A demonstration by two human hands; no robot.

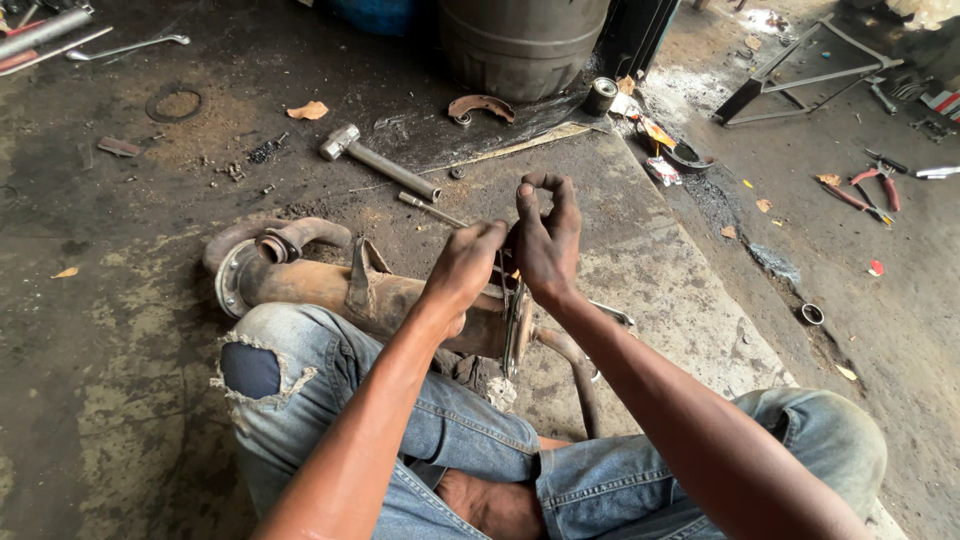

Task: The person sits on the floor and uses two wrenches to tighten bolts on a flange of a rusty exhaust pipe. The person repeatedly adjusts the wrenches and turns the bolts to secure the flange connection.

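The person sat on the oily concrete floor (120, 420) in torn jeans (330, 400). A rusty pipe assembly (330, 285) lay across the knees, probably so that its flanged end (518, 325) came close to both hands. The left hand (465, 265) was curled loosely near that flange; I could not tell if it gripped anything. The right hand (548, 235) was raised just above the flange, thumb and forefinger bent together in a ring, maybe pinching something small, but this was hidden. Farther away a hammer (375, 160) lay on the floor, and pliers (872, 185) with red handles lay well apart on the right. A dark drum (520, 40) stood at the back.
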